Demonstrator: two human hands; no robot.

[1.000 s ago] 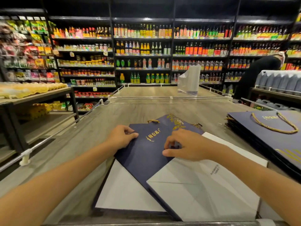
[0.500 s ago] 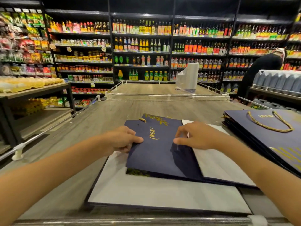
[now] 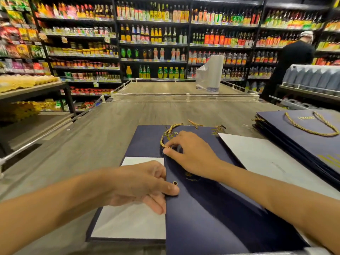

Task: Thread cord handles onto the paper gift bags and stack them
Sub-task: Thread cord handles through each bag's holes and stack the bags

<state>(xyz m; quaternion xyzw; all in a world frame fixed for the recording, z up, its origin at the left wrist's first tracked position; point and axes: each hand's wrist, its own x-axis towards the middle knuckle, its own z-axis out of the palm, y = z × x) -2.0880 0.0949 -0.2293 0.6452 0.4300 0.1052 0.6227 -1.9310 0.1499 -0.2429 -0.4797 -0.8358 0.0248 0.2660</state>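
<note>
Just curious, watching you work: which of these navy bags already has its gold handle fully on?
The top bag of the stack on the right: its gold cord lies as a complete loop. The bag under the hands shows an empty eyelet.

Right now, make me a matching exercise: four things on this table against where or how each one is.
Things:
1. left hand
2. right hand
3. finished stack of navy paper gift bags
4. clear plastic bag

States:
A. upright at the far end
B. pinching a gold twisted cord
C. at the table's right edge
D. fingertip beside a metal eyelet

Pairs: 1-D, 2-B, 3-C, 4-A
</note>
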